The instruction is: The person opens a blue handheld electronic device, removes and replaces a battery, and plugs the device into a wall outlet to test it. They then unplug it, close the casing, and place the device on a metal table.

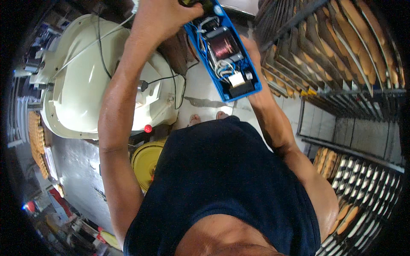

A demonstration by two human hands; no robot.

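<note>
At the top of the head view an open blue electrical box (226, 99) is held up, tilted. Inside it a copper-wound transformer (223, 44) sits among blue and white wires (222, 68), with a white connector (236, 79) near the lower end. My left hand (164, 17) grips the box's upper end; its thumb lies over the edge and the other fingers are hidden. From the right side my right hand (251, 47) holds the box, its fingers mostly hidden behind the casing.
A cream machine housing (79, 81) with loose cables and a red knob (148, 128) stands to the left, above a yellow round lid (147, 160). Racks of trays with long bread loaves (341, 38) line the right. A metal table (81, 170) is at lower left.
</note>
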